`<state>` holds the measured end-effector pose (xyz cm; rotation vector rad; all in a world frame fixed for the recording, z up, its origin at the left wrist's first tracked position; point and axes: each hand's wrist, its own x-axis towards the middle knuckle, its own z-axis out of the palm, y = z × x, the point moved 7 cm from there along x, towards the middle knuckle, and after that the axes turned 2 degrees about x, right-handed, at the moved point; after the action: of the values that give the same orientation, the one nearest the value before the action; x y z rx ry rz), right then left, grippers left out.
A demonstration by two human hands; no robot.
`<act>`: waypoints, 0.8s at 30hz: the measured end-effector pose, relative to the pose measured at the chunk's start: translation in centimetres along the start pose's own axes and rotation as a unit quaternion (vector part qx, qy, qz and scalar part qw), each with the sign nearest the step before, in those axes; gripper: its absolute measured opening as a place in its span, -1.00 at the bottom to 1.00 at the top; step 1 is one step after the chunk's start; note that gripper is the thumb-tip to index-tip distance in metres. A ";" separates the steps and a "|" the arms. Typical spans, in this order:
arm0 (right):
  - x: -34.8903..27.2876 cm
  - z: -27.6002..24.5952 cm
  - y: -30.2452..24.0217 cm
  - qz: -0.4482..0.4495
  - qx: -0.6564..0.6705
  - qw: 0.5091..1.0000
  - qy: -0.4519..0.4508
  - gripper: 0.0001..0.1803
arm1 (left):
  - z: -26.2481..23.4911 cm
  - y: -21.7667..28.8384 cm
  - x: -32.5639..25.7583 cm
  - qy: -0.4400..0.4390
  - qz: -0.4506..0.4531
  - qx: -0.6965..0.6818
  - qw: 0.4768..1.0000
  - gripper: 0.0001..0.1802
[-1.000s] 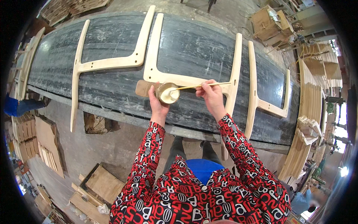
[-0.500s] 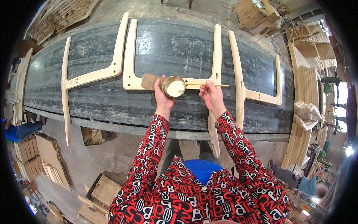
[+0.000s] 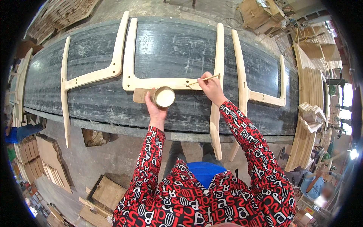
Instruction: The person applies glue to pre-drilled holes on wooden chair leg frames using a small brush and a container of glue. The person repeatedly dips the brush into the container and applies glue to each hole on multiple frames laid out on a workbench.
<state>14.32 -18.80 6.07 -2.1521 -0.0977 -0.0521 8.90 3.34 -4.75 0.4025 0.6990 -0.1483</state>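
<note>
My left hand (image 3: 155, 112) grips a round cup (image 3: 174, 99) of creamy white liquid (image 3: 165, 97). A flat brown piece (image 3: 140, 95) juts out to the left of the cup; whether it belongs to the cup I cannot tell. Between the fingers of my right hand (image 3: 212, 89) is a thin wooden stick (image 3: 202, 80). Its left tip meets the rail of the middle pale wooden frame (image 3: 159, 84), at a dark hole. That U-shaped frame has upright arms and a leg that runs down past the table's near edge.
Similar wooden frames lie at the left (image 3: 94, 77) and right (image 3: 264, 97) of the dark scratched table (image 3: 174, 45). Stacked pale boards (image 3: 308, 72) stand beyond its right end. A person in blue (image 3: 314, 187) is at the lower right, and another blue-clad person (image 3: 22, 132) at far left.
The stick has left the cup; its tip is now at the middle frame's rail. My left hand has drawn the cup left and slightly nearer, and my right hand has turned the stick to a slant.
</note>
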 end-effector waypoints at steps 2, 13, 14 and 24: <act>0.4 0.9 -0.6 -0.002 0.018 0.999 -0.029 -0.81 | -0.7 0.7 -0.2 0.006 0.008 -0.002 1.000 -0.51; 1.5 1.0 -1.4 -0.033 -0.020 0.998 -0.043 -0.81 | -1.3 1.3 -1.4 -0.033 0.021 0.003 0.999 -0.53; 1.6 1.3 -1.5 -0.041 -0.012 0.998 -0.050 -0.81 | -1.3 1.3 -1.5 -0.032 0.022 0.003 0.999 -0.53; 1.9 1.9 -3.1 -0.086 -0.033 0.993 -0.073 -0.80 | -2.0 1.5 -2.3 -0.019 0.030 0.002 0.999 -0.52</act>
<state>15.93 -15.42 7.78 -2.2069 -0.3712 0.0019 6.35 5.47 -4.17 0.4232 0.6494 -0.1001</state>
